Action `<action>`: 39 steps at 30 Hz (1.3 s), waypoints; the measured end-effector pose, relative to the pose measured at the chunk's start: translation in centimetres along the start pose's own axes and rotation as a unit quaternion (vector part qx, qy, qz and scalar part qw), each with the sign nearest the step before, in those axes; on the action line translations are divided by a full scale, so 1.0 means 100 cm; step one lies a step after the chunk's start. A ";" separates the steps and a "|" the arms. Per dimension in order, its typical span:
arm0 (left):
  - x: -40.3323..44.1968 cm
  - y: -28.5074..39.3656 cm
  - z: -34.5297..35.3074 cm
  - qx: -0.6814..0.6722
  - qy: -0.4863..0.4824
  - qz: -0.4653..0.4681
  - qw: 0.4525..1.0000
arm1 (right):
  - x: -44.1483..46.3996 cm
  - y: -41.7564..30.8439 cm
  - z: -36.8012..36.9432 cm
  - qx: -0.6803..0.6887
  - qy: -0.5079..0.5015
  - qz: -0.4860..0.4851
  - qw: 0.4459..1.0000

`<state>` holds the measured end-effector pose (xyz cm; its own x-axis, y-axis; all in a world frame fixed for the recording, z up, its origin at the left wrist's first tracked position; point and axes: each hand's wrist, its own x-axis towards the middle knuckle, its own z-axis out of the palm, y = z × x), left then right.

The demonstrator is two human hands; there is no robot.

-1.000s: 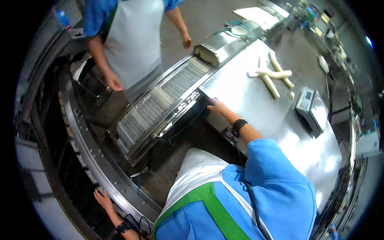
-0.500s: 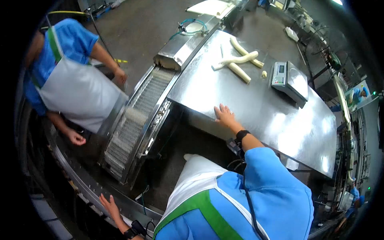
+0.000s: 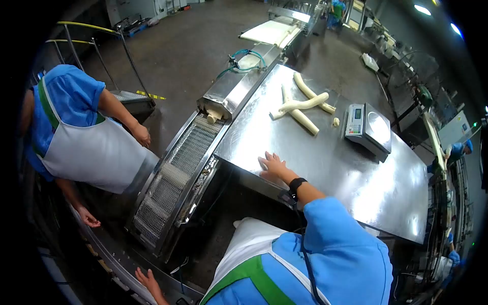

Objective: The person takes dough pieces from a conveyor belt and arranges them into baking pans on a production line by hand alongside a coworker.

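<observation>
My right hand [image 3: 274, 166] lies with fingers spread on the near edge of a shiny metal table [image 3: 325, 168], holding nothing. My left hand [image 3: 147, 282] is low at the left, over the rim of a curved metal conveyor [image 3: 109, 254]. Its fingers are apart and no object shows in it. Farther back on the table, long pale dough rolls [image 3: 303, 103] lie crossed over one another, with a small dough lump [image 3: 335, 122] beside them. A pale dough piece [image 3: 212, 116] shows at the hood's mouth, at the top of a wire-mesh conveyor [image 3: 178, 175].
A digital scale [image 3: 368, 131] stands on the table's right part. Across the mesh conveyor is a co-worker [image 3: 96, 132] in a white apron, arms lowered. The metal hood [image 3: 239, 84] carries teal hoses [image 3: 244, 61]. Yellow-topped railings [image 3: 91, 28] rise at the back left.
The camera view has tilted upward. A dough piece now shows at the hood's mouth. My right hand has shifted a little left along the table edge.
</observation>
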<state>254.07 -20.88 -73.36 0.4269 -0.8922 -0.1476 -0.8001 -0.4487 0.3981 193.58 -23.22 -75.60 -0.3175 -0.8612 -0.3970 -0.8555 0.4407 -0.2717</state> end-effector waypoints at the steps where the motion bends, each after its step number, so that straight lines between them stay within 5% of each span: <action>1: 0.002 -0.005 0.003 0.004 0.001 0.000 1.000 | 0.004 -0.003 -0.003 0.003 -0.003 0.000 1.000; 11: -0.007 0.023 0.017 -0.056 -0.007 0.018 0.998 | 0.054 -0.012 -0.016 -0.041 0.009 -0.070 0.997; 22: -0.026 0.071 0.016 -0.063 0.003 -0.015 0.998 | 0.124 0.025 -0.036 -0.062 -0.003 -0.043 0.997; 24: -0.028 0.082 0.012 -0.052 0.006 0.002 0.999 | 0.138 0.027 -0.036 -0.060 0.058 -0.034 0.996; 27: -0.039 0.096 0.004 -0.050 0.019 -0.012 0.998 | 0.155 0.005 -0.045 -0.066 0.062 -0.064 0.994; 32: -0.059 0.089 -0.011 -0.036 0.023 -0.038 0.998 | 0.210 -0.069 -0.047 0.054 0.182 -0.309 0.932; 34: -0.078 0.073 -0.015 -0.013 0.045 -0.045 0.998 | 0.245 -0.092 -0.040 -0.067 0.261 -0.396 0.878; 35: -0.088 0.082 -0.022 0.001 0.057 -0.090 0.994 | 0.240 -0.120 -0.055 -0.099 0.171 -0.274 0.941; 36: -0.093 0.049 -0.012 -0.040 0.087 -0.069 0.993 | 0.264 -0.114 -0.046 -0.164 0.263 -0.393 0.866; 37: -0.101 0.051 -0.017 -0.005 0.098 -0.105 0.990 | 0.266 -0.114 -0.053 -0.103 0.238 -0.449 0.855; 39: -0.117 0.043 -0.024 0.012 0.118 -0.159 0.980 | 0.282 -0.129 -0.046 -0.127 0.225 -0.376 0.890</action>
<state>246.64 -12.29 -67.73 0.7400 -0.6710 -0.0470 -0.6188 -0.7065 0.3436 193.81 -54.35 -79.27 0.3005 -0.9282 0.2193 -0.9421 -0.3247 -0.0835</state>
